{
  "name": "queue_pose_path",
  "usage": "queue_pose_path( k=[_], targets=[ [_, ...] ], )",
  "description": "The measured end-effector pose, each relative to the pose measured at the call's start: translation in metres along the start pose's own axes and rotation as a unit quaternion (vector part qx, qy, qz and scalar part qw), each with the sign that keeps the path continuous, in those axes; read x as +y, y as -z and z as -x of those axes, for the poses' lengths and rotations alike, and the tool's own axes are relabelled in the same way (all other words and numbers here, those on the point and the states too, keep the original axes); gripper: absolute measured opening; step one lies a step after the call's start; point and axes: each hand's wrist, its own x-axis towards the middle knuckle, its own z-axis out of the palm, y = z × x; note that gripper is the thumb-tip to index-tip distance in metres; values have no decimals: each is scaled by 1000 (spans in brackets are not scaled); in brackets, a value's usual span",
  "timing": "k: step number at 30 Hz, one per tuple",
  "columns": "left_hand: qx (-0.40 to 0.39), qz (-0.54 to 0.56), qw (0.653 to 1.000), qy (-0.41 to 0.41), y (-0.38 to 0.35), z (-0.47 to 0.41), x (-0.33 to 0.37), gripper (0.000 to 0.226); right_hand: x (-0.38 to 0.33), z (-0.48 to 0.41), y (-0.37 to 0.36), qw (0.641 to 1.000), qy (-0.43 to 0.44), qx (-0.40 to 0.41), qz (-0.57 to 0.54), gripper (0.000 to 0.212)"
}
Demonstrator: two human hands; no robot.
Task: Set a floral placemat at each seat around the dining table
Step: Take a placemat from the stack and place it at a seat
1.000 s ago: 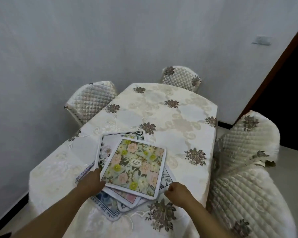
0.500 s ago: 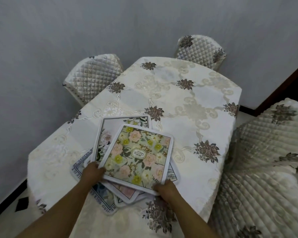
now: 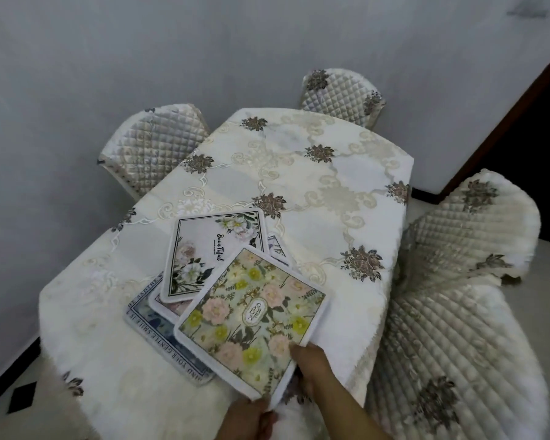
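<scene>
Gripping the near corner of the top placemat [image 3: 251,315], both hands work at the table's near edge. Head view only:

Left hand [image 3: 251,419] sits at bottom centre, fingers curled shut round the mat's lowest corner, thumb side up. Right hand [image 3: 311,363] is just above & to the right of it, fingers closed on the mat's right-hand near edge; fingertips tucked under, so can't see them.

Top placemat: pale green w/ pink & yellow flowers, white border, oval label mid-right. It's tilted, near corner lifted off the tablecloth [image 3: 315,185], far corner overlapping the rest of the pile.

Pile beneath, fanned out: a white placemat [image 3: 200,249] w/ flower sprays & script lettering, lying flat, partly covered at its near right corner. Under that a pinkish mat [image 3: 169,304], only a strip showing. At the bottom a blue-bordered mat [image 3: 159,338] w/ printed text along the edge, poking out to the left & near side. Another corner [image 3: 277,249] shows behind the green mat, pattern unclear.

Tablecloth is cream w/ brown flower motifs; the far part of it is bare. Quilted chairs: one far left [image 3: 153,144], one at the far end [image 3: 340,93], one near right [image 3: 458,281], all pushed close to the table. Grey wall [image 3: 140,58] behind.
</scene>
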Motion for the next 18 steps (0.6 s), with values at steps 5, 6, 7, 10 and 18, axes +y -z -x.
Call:
queue_pose_path(
  k=[5,6,7,10,18],
  targets=[
    [41,272,961,-32,33,3,55,27,-3,24,3,993,66,48,87,21],
    [50,280,957,-52,50,0,68,27,-7,29,6,990,78,50,108,21],
    [53,272,958,-70,67,-3,81,28,-11,32,11,987,85,50,127,21],
    [95,203,970,-96,101,-14,115,26,-20,41,26,980,92,56,169,21],
    [43,-236,956,-171,98,-13,150,22,-29,57,57,915,161,102,355,25]
  ],
)
